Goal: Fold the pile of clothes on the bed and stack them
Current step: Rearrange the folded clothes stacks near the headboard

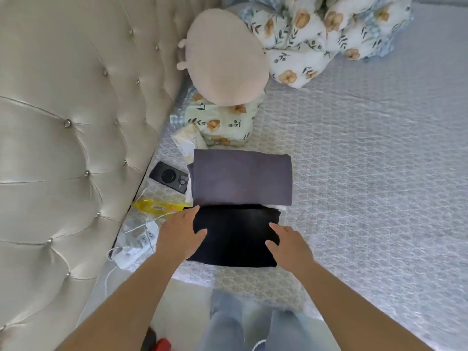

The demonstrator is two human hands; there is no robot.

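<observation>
While both hands, left [178, 235] and right [288, 243], press flat-fingered on the black folded garment's [235, 236] side edges, gripping nothing, bare bed [367, 198] lies beyond its right edge.

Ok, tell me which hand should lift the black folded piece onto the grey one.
Probably both: left hand and right hand lie flat on opposite ends of the black folded garment, beside the grey folded garment.

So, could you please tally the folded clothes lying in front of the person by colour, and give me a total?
Black: 1, the black folded garment, under the left hand and right hand.
Grey-purple: 1, the grey-purple folded garment, just beyond the black one.
White: 1, a white piece, only an edge showing under the grey-purple one.
Total: 3
</observation>
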